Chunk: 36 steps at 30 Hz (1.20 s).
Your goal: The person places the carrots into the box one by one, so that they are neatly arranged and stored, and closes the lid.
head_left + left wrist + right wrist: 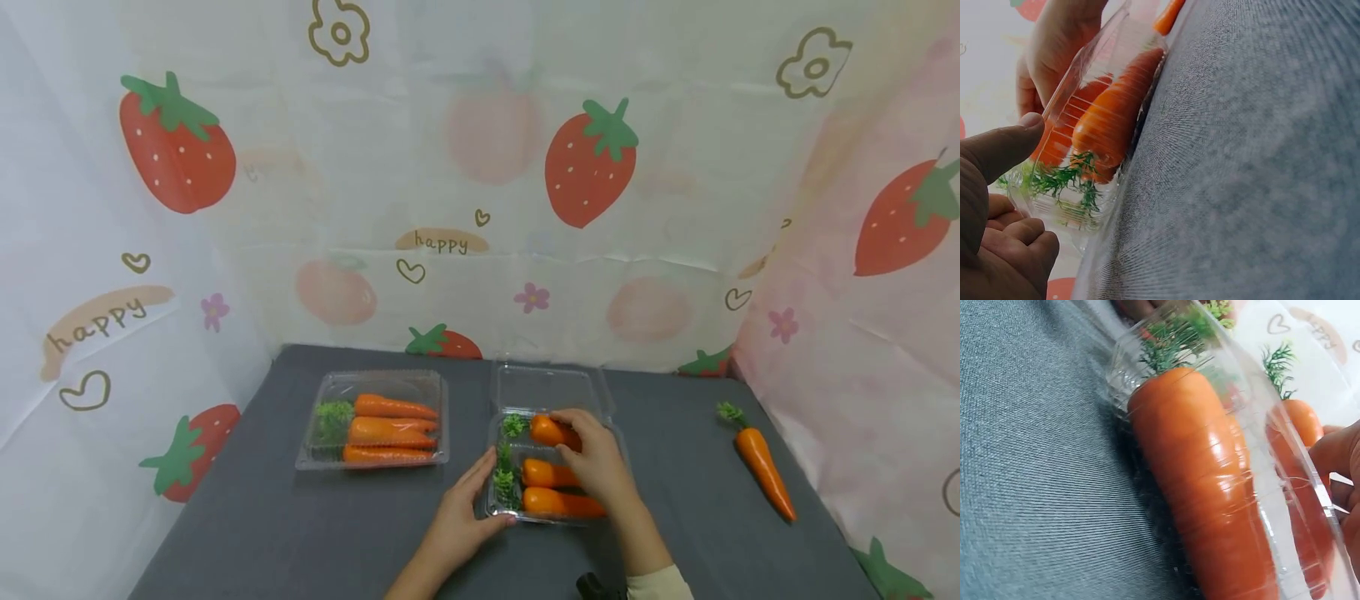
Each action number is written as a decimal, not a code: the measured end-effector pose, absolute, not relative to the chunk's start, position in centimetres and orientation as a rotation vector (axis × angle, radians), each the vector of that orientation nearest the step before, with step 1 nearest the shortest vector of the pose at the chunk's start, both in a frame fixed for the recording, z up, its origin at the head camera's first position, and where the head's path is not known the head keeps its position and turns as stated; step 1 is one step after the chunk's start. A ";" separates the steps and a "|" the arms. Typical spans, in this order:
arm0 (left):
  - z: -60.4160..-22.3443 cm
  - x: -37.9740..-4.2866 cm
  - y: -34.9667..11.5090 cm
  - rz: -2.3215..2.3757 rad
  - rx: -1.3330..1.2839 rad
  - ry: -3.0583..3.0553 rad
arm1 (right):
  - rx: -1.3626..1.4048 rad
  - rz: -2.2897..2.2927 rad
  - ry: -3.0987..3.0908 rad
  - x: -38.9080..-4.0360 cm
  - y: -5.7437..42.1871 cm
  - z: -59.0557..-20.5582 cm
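Note:
A clear plastic clamshell box (558, 521) lies with its lid tipped back, and orange toy carrots with green tops are inside. My left hand (459, 510) holds its left side, the thumb along the near rim and the other fingers at the left wall. My right hand (597, 457) reaches over the box from the right and grips the farthest carrot (549, 430) by its thick part. Two more carrots, a middle one (546, 473) and a near one (551, 502), lie side by side below it. In the right wrist view box plastic partly covers the gripped carrot (1300, 419).
Left of my hands stands a closed clear box (442, 417) with several carrots in it. A loose carrot (765, 471) lies on the right of the grey tabletop (315, 533). The lid (543, 387) stretches toward the printed back curtain (517, 275). A dark object (592, 586) shows near my right wrist.

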<state>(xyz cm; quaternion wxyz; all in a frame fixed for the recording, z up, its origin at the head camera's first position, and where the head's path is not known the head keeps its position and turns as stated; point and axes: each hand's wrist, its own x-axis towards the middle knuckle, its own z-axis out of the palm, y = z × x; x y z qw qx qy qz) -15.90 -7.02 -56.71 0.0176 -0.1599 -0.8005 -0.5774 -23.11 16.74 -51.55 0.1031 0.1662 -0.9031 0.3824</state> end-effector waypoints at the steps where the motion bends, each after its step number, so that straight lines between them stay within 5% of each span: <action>1: -56.7 -15.9 -7.0 -1.789 -0.496 -2.488 | 0.491 1.127 -2.671 -23.2 16.7 -51.7; 36: -56.6 -15.9 -7.2 -1.805 -0.491 -2.503 | 0.370 1.116 -2.854 -24.1 16.3 -53.5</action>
